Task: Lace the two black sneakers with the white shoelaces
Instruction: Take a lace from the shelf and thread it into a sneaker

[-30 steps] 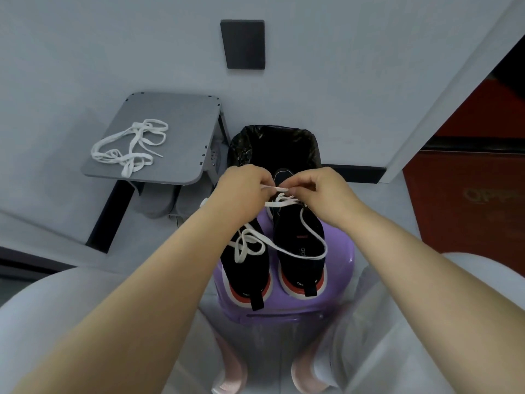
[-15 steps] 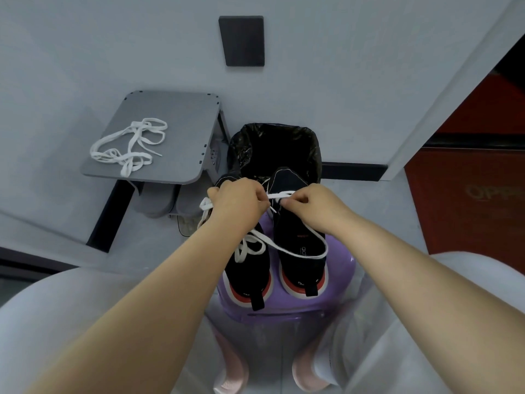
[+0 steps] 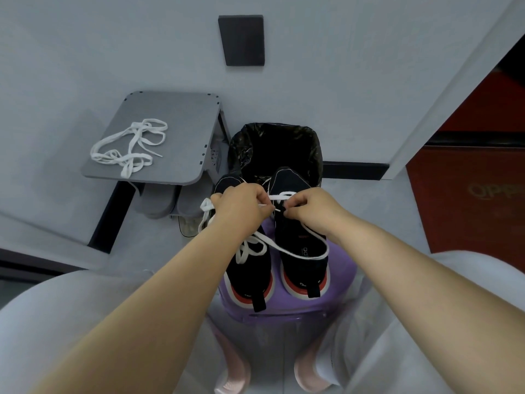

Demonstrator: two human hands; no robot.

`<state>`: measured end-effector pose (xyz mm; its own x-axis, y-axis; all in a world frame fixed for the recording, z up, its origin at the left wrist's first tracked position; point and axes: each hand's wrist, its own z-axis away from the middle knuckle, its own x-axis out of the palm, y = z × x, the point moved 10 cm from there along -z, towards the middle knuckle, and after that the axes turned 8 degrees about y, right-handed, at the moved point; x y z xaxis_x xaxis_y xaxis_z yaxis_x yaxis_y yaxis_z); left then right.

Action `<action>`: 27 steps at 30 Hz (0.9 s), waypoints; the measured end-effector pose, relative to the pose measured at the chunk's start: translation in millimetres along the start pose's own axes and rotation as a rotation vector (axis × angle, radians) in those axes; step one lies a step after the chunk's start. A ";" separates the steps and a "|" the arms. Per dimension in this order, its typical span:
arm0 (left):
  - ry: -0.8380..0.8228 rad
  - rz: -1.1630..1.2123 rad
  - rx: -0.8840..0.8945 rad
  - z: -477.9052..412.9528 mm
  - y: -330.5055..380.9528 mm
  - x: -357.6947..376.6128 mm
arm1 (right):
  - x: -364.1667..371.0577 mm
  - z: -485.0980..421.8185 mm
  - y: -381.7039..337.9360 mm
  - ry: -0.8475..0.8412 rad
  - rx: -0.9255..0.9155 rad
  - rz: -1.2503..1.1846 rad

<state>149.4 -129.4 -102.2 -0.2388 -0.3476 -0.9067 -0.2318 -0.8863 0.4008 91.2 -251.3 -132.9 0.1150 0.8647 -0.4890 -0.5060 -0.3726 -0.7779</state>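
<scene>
I see the left hand (image 3: 241,207) and right hand (image 3: 308,207) both curled, pinching the flat white shoelace (image 3: 279,197) above the black sneaker (image 3: 298,237) mid-frame, on a glossy purple stool (image 3: 342,275).

pale grey wall (image 3: 113,52); grey shelf (image 3: 181,123); black-lined bin (image 3: 272,143); purple stool (image 3: 343,268).

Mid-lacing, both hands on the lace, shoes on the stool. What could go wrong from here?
1. Slack of the flat white shoelace, pinched by the left hand and right hand, loops over the left black sneaker. Pulling it through the right black sneaker could snag or drag the left one.
2. Both sneakers stand on a small purple plastic stool, toes beside the black-lined bin. A hard tug might tip one off or in.
</scene>
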 end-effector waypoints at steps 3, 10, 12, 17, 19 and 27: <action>-0.001 -0.036 0.030 0.8 3.1 -0.7 | 0.3 -0.4 0.1 0.000 -0.002 -0.014; 0.014 -0.071 0.068 0.5 5.9 0.2 | -2.1 2.1 -3.0 0.030 -0.024 0.019; 0.010 -0.067 0.078 0.9 7.4 0.8 | -2.1 2.9 -4.4 0.031 -0.035 0.029; -0.001 -0.073 0.098 -0.8 11.9 -0.6 | -0.9 3.5 -6.0 0.013 -0.050 0.010; -0.029 -0.087 0.120 -0.4 14.3 2.7 | -0.6 3.9 -6.0 0.010 -0.049 0.001; -0.010 -0.121 0.146 0.7 16.6 7.9 | -2.8 0.4 -8.3 0.037 -0.114 0.027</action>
<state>143.0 -146.7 -102.6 -0.2104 -0.2378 -0.9483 -0.3931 -0.8675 0.3047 94.7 -250.6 -124.9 0.1350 0.8415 -0.5231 -0.4089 -0.4335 -0.8030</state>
